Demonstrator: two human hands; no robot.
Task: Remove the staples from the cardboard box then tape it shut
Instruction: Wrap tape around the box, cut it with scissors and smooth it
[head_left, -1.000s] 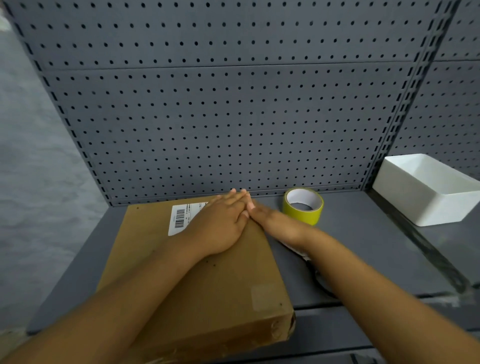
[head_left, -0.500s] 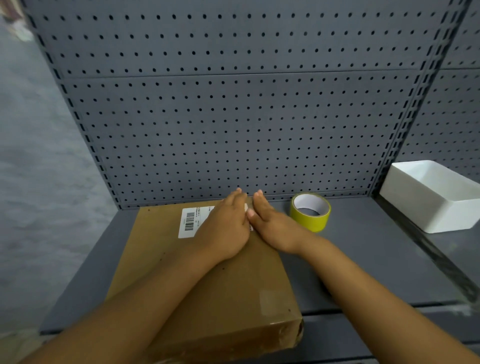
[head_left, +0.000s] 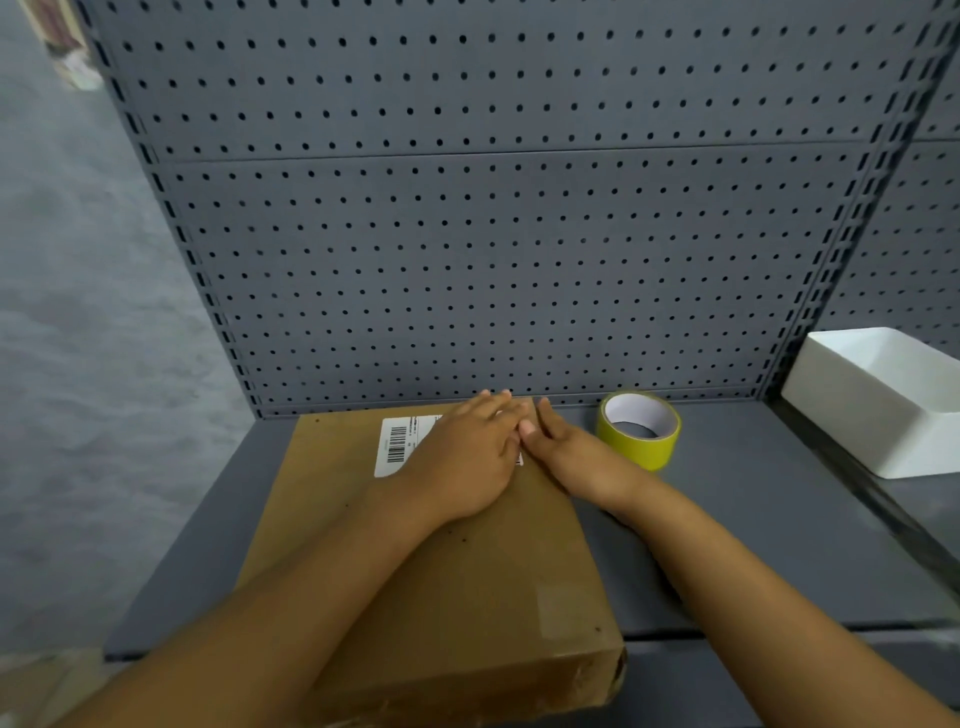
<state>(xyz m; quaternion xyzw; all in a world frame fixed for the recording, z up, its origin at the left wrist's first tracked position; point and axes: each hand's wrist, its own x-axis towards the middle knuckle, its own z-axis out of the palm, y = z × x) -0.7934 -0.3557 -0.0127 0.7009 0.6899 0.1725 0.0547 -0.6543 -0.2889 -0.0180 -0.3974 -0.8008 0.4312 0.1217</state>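
Presently a flat cardboard box (head_left: 452, 587) lies closed on the grey shelf (head_left: 727, 551), its far edge near the foot of the perforated back panel (head_left: 493, 260) and its near right corner overhanging the shelf front. Both forearms cross the lid and cover much of it. The left hand (head_left: 467, 462) rests palm-down on the far part of the lid, fingers straight and together, gripping nothing. The right hand (head_left: 576, 457) lies beside it at the box's far right edge, fingers extended and flat — its thumb tip touches the left hand's fingers. Whether anything sits under either palm cannot be told.

A white barcode label (head_left: 402, 441) shows at the far end of the lid, its right portion hidden by the left hand; the print is too small to read. No staples can be made out on the visible cardboard. A roll of yellow tape (head_left: 639, 431) lies flat just right of the right hand, apart from the box. A white bin (head_left: 883, 400) stands well to the right — cut off by the frame edge, its contents not visible.
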